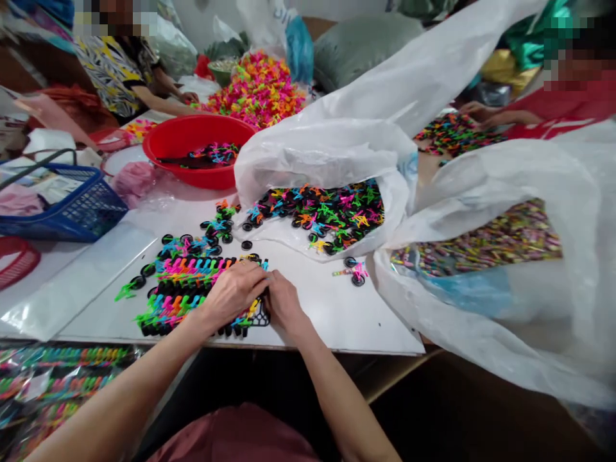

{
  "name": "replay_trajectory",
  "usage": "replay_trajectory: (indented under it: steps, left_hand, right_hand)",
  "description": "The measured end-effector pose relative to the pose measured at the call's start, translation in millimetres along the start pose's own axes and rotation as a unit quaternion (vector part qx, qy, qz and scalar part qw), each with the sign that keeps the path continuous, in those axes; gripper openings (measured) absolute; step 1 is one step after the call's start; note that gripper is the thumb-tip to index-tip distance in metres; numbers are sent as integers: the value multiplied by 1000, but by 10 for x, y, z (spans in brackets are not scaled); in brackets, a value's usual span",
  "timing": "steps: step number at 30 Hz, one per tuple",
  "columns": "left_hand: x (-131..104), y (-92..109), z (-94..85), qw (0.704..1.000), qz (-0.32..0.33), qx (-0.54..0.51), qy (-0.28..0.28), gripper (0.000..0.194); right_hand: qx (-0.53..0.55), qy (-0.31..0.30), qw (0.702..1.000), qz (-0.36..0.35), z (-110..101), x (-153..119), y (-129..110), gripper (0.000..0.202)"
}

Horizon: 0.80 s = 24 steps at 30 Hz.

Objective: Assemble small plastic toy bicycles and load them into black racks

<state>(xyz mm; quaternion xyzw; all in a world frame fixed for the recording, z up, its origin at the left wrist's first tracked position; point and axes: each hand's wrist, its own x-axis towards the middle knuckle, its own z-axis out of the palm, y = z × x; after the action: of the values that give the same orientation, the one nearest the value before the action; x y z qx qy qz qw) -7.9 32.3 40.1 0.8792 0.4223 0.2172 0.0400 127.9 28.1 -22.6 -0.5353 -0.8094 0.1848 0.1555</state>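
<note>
Rows of small toy bicycles (185, 269) in bright colours with black wheels stand packed on a black grid tray (261, 316) near the front edge of the white table. My left hand (237, 287) lies over the right end of the rows, its fingers bent and close together. Beside it, my right hand (283, 296) is closed at the tray's right end, its fingertips meeting those of my left hand. Whatever the fingertips hold is too small and hidden to name. Loose bicycles (219, 226) lie just behind the rows.
An open white sack (308, 154) of bicycles stands behind, with another sack (481, 340) of small wrapped pieces at right. A red basin (192, 173) and blue basket (91, 205) stand left. Two people sit across the table.
</note>
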Motion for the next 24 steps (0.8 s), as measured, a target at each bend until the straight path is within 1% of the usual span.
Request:
replay_trajectory:
  steps: [3, 5, 8, 10, 12, 14, 15, 17, 18, 19, 21, 24]
  left_hand:
    - [-53, 37, -21, 999, 21, -21, -25, 19]
    - [-65, 53, -20, 999, 20, -15, -35, 20]
    - [-45, 56, -2, 999, -19, 24, -34, 19]
    - [-30, 51, 10, 998, -44, 42, -28, 15]
    - [-32, 51, 21, 998, -50, 42, -20, 13]
    - [-50, 59, 32, 998, -46, 30, -14, 13]
    - [-58, 64, 35, 999, -44, 26, -12, 14]
    - [-64, 72, 22, 999, -44, 21, -15, 17]
    - [-60, 71, 0, 999, -41, 19, -15, 18]
    - [-52, 65, -39, 999, -36, 17, -11, 19]
    - [-42, 40, -165, 999, -31, 11, 19, 17]
    - [-97, 17, -414, 994, -59, -6, 95, 17]
  right_hand:
    - [2, 23, 1000, -1, 25, -136, -3, 17]
    - [1, 31, 1000, 4, 53, -171, -16, 15]
    - [6, 30, 1000, 3, 73, -134, -45, 16]
    - [37, 33, 999, -13, 32, -125, -11, 16]
    - [83, 39, 995, -44, -90, -184, 128, 20]
    - [98, 63, 992, -50, -297, -301, 389, 29]
    - [78, 88, 993, -31, -417, -366, 552, 34]
    - [-31, 149, 987, 56, -633, -483, 876, 38]
    - [-94, 153, 980, 80, -705, -531, 1004, 36]
    - [-145, 149, 974, 90, -743, -577, 1090, 33]
    - [-209, 122, 968, 69, -713, -668, 1122, 28]
    - [-210, 97, 973, -18, -516, -832, 914, 28]
